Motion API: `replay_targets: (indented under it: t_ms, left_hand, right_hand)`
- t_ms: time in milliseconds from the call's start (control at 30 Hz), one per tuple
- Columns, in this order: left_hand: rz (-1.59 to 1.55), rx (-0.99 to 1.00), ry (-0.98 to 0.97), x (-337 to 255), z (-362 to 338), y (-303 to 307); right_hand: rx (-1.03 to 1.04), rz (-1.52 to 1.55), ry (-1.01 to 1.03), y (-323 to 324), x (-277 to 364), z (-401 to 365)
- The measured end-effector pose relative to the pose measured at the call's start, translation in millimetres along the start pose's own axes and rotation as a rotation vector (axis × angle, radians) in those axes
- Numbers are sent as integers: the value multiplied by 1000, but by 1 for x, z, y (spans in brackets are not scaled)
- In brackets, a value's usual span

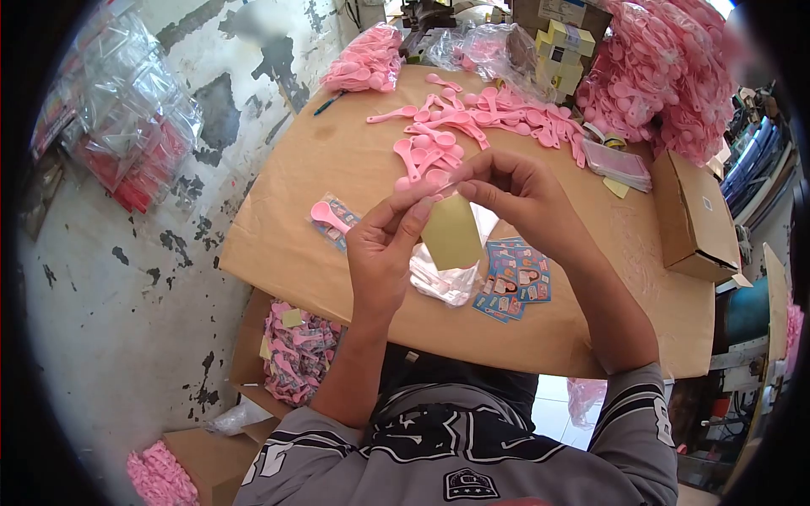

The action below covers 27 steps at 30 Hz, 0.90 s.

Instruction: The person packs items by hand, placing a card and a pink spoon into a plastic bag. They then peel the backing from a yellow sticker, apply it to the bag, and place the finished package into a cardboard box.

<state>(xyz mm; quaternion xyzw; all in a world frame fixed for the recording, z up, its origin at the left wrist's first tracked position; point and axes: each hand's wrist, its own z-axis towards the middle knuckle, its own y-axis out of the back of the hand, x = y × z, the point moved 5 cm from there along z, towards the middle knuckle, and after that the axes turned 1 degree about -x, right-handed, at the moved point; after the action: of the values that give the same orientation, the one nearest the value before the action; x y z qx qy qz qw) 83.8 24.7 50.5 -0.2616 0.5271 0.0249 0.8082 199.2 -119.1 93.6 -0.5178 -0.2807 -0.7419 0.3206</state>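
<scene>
A small yellow paper sheet (451, 234) hangs in front of me, over the table. My left hand (386, 240) is closed on its upper left edge between thumb and fingers. Along the top edge, my right hand (510, 192) pinches with thumb and forefinger; I cannot tell what is between those fingertips. Beneath the sheet lies a pile of clear plastic bags (443, 285), partly covered by it. Several blue printed cards (516, 280) are fanned out to the right. Left of my left hand, a pink measuring spoon (327, 214) rests on a bagged blue card (344, 205).
Loose pink spoons (447, 126) spread across the brown table (295, 177). Big bags of spoons (658, 76) stand at the back right, near a cardboard box (688, 219) and a stack of clear sheets (618, 164). Below left, an open carton holds packed spoons (295, 354).
</scene>
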Motion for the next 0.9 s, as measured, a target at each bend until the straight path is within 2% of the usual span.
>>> replay_targets:
  t_ms: [133,367,467,567,633,833,900]
  left_hand:
    - [43,16,-61,-10,-2,2]
    - [110,105,-206,-11,-5,18]
    - [-49,162,-150,-14,-6,14]
    - [-10,65,-162,-11,-3,14]
    - [12,118,-176,-13,-2,7]
    - [-1,203,-22,-24,-4,-11]
    - [163,177,-80,-20,-3,-4]
  right_hand:
    - [-16,1,79,-1,1,0]
    - [125,-118,167,1,19,-7]
    - [147,-123,130,3,25,-9]
    - [148,-186,110,6,30,-11]
    - [92,-269,46,4,28,-11]
    - [40,-200,192,1,28,-9]
    - [3,-184,221,2,30,-10]
